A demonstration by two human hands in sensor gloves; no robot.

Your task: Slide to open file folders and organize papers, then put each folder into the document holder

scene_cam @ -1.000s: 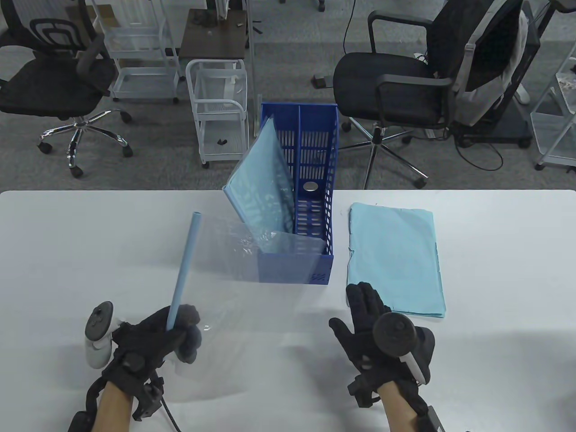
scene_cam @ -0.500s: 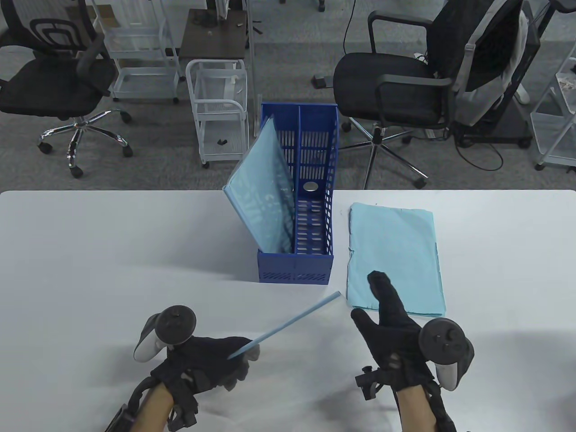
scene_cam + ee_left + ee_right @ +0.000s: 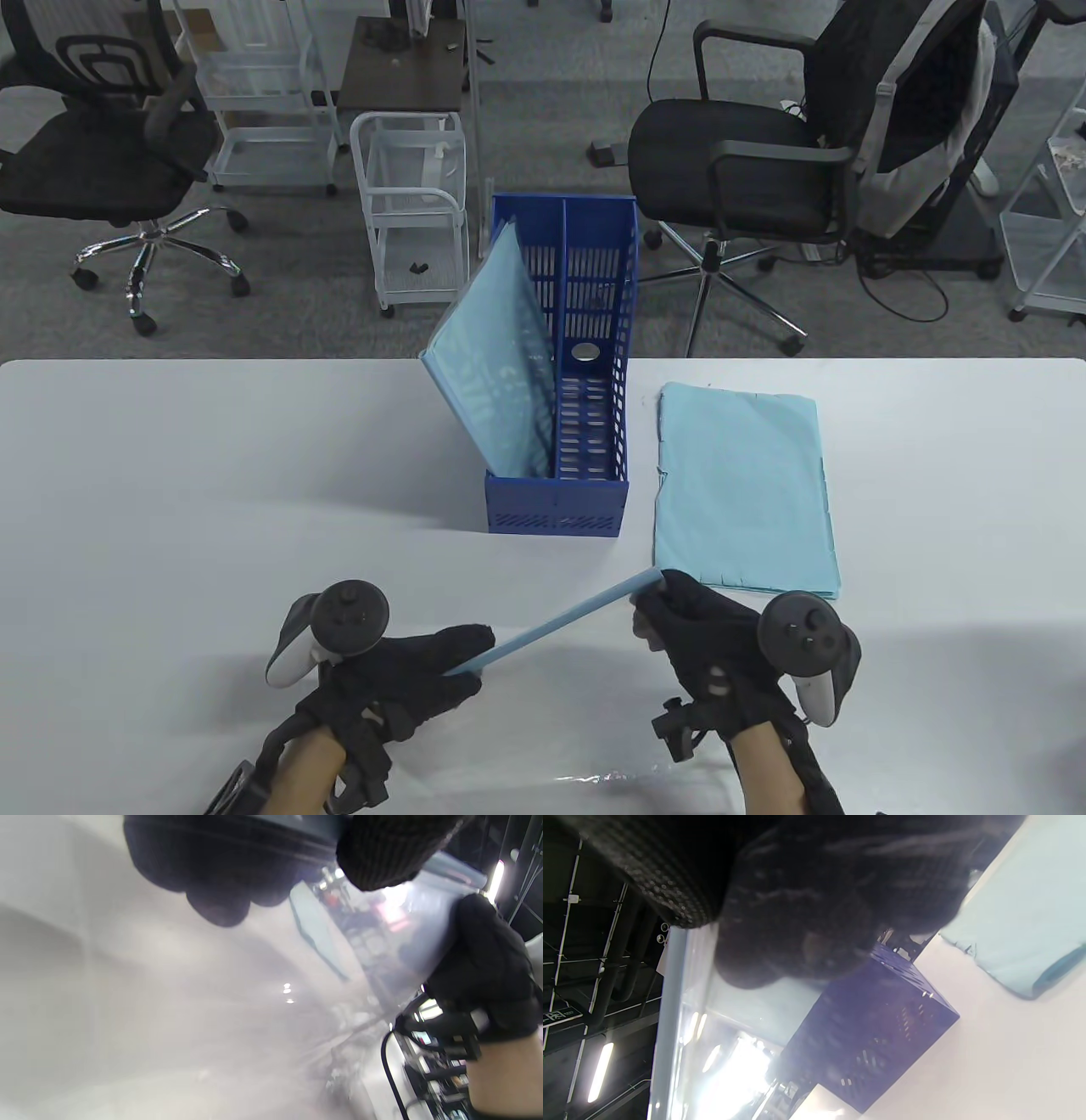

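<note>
A clear file folder with a light-blue slide bar [image 3: 556,620] is held above the table's near edge, the bar slanting up to the right. My left hand [image 3: 424,671] grips the bar's lower end and my right hand [image 3: 679,611] grips its upper end. The clear sheets [image 3: 585,777] hang down toward me. In the left wrist view the clear sheet [image 3: 237,1005] fills the frame. A stack of light-blue papers [image 3: 745,488] lies flat to the right of the blue document holder [image 3: 560,501]. One filled folder [image 3: 496,373] leans in the holder's left slot.
The holder's right slot shows only its perforated divider. Beyond the table's far edge stand office chairs [image 3: 755,161] and white wire carts [image 3: 411,204]. The white table [image 3: 170,475] stretches out to the left.
My left hand swung the slide bar from upright on the left down to a slant in front of me. My right hand left the paper stack and took hold of the bar's upper end.
</note>
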